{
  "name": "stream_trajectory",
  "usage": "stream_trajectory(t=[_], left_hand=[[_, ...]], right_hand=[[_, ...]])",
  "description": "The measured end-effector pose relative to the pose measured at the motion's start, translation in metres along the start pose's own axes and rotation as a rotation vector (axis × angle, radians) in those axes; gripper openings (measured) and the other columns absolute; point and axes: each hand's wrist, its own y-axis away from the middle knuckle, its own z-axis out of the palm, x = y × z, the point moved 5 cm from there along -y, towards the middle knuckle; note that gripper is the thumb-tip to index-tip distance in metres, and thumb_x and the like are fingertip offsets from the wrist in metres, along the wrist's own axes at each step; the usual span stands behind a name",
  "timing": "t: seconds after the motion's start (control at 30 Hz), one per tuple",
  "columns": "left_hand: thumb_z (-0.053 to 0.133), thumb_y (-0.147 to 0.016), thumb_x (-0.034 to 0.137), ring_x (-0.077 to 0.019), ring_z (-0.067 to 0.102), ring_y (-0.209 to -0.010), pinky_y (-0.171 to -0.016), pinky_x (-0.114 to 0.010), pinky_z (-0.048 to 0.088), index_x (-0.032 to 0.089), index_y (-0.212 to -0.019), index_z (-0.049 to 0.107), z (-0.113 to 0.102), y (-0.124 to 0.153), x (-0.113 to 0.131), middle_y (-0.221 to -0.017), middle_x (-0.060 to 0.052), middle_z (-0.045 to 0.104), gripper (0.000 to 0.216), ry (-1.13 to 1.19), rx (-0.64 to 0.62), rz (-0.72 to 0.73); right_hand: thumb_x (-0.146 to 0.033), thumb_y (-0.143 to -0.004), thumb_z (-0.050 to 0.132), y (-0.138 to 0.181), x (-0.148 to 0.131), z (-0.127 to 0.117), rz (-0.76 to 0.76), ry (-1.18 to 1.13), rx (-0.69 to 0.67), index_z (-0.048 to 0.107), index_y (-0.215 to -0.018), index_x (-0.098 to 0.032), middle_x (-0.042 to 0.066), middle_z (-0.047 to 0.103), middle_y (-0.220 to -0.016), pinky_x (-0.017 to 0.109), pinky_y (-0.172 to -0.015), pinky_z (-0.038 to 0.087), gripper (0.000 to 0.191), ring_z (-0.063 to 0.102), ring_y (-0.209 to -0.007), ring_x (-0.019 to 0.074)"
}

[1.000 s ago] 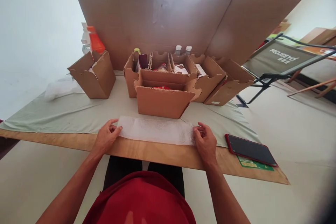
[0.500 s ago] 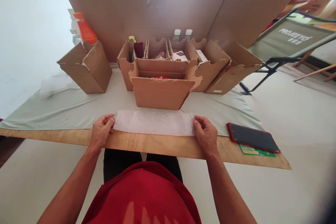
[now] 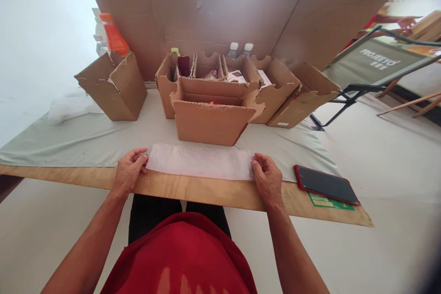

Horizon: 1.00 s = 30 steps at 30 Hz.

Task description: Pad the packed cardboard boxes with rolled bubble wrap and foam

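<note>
A long strip of bubble wrap lies lengthwise along the near edge of the table, partly on the pale cloth and partly on bare wood. My left hand pinches its left end between thumb and fingers. At the other end, my right hand grips the short edge in the same way. The strip looks flat between the two hands. Just beyond it stands a low cardboard box with something red inside.
Several open cardboard bins hold packets and white boxes behind. Another carton stands left, near an orange bottle and more bubble wrap. A red-cased phone lies on a green card. A folding chair and another person's hands are at right.
The whole view has shifted slightly. Both hands keep their hold on the ends of the bubble wrap, which stays in about the same place on the table.
</note>
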Motion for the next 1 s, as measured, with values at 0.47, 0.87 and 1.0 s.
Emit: stream_trajectory(t=[0.47,0.87,1.0], left_hand=[[0.072,-0.06,0.05,-0.0078,0.051,-0.044,-0.052,-0.023,0.037,0.014,-0.103,0.067,-0.001,-0.004,-0.003,-0.066,0.007,0.059,0.056,-0.078,-0.052,-0.002],[0.071,-0.065,0.054,-0.0152,0.057,-0.054,-0.055,-0.029,0.046,0.018,-0.109,0.069,-0.006,-0.008,0.01,-0.07,0.003,0.064,0.057,-0.312,-0.142,0.034],[0.067,-0.069,0.058,-0.023,0.066,-0.082,-0.068,-0.034,0.053,0.02,-0.112,0.069,-0.008,-0.009,0.036,-0.106,-0.008,0.072,0.058,-0.444,-0.026,0.159]], right_hand=[[-0.048,-0.08,0.057,0.003,0.0,-0.001,0.006,-0.017,-0.002,0.069,-0.108,-0.016,0.011,0.075,-0.098,0.035,-0.071,0.053,0.044,0.065,-0.075,0.0202],[-0.05,-0.084,0.058,0.005,-0.003,-0.015,-0.01,0.037,-0.02,0.071,-0.106,-0.017,0.012,0.075,-0.099,0.035,-0.068,0.053,0.041,0.066,-0.077,0.0214],[-0.051,-0.084,0.061,-0.008,-0.016,-0.025,-0.065,0.078,-0.023,0.07,-0.107,-0.019,0.017,0.064,-0.135,0.036,-0.073,0.054,0.041,0.067,-0.096,0.0246]])
